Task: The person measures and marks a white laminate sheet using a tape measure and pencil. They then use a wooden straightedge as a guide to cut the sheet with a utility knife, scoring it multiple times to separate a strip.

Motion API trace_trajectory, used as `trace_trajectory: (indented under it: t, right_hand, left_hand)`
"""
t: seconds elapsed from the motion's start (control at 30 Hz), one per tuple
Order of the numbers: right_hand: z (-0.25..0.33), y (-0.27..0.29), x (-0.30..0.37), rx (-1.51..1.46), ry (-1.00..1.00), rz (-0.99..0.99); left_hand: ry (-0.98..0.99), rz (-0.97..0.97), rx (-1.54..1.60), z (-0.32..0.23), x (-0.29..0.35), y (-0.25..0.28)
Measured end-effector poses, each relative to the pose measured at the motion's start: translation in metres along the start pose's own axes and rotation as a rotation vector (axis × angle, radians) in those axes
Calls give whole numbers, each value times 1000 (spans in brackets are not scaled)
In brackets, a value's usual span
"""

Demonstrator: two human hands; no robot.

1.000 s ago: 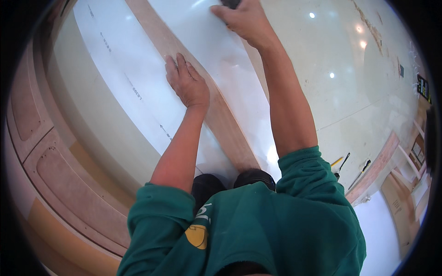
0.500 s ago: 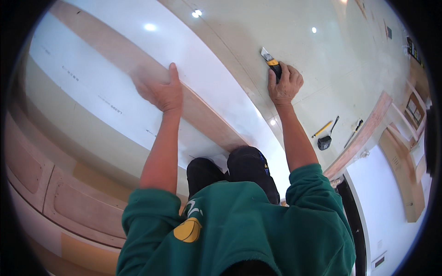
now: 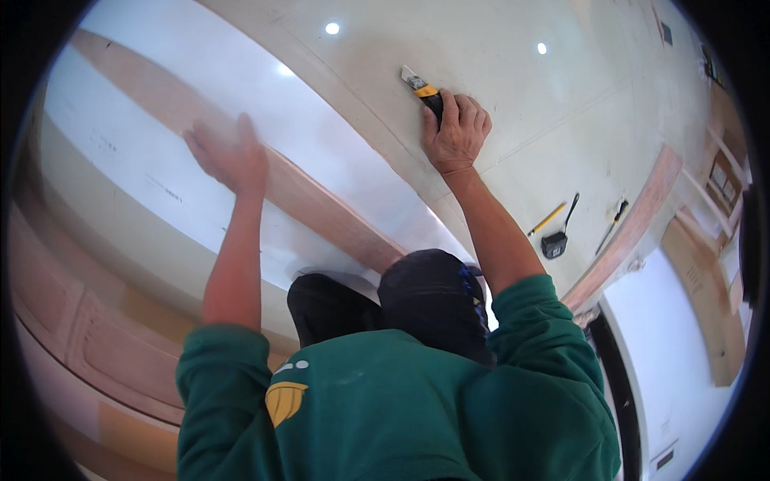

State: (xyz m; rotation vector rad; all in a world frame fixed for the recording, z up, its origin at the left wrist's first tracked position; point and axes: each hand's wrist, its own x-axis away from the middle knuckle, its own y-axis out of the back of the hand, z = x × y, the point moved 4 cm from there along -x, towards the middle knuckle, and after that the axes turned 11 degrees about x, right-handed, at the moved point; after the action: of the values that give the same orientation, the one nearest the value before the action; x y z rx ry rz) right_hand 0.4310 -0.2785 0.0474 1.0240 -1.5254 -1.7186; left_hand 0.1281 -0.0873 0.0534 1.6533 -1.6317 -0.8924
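Note:
My right hand (image 3: 459,132) is closed round the black-and-yellow handle of a utility knife (image 3: 423,90), its blade out and pointing up and left over the pale floor. My left hand (image 3: 233,156), slightly blurred, is at a long reddish wooden board (image 3: 321,210), with thumb and fingers apart. I cannot tell how firmly it touches the wood. Beneath the board lies a glossy white sheet (image 3: 172,140) with faint printed marks. The board runs from the far left to beside my dark-clad knees (image 3: 429,297), which are at the sheet's near end.
To the right on the floor (image 3: 513,152) lie a yellow pencil (image 3: 547,218), a black tape measure (image 3: 553,244) and a thin dark-handled tool (image 3: 613,224). A wooden strip (image 3: 634,232) stands beyond them. Brown panelled pieces (image 3: 128,361) are at the lower left.
Both hands have moved left in the picture, the right one also upward with the utility knife. My left thumb and fingers have shifted along the board. The view has shifted slightly.

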Motion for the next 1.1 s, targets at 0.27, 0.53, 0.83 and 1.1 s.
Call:
trace_trajectory:
  t: [0.27,0.53,0.83,1.1]
  right_hand:
    - [-2,-5,4,-94,71,-92]
    - [-6,0,10,-82,92,-126]
    - [-36,5,39,-79,138,-96]
    - [-143,46,130,15,226,32]
  left_hand:
    - [-52,-159,-48,-3,3,4]
    - [360,-26,87,-50,262,1]
    - [549,-53,21,-20,356,35]
    - [429,-122,-179,133,337,187]
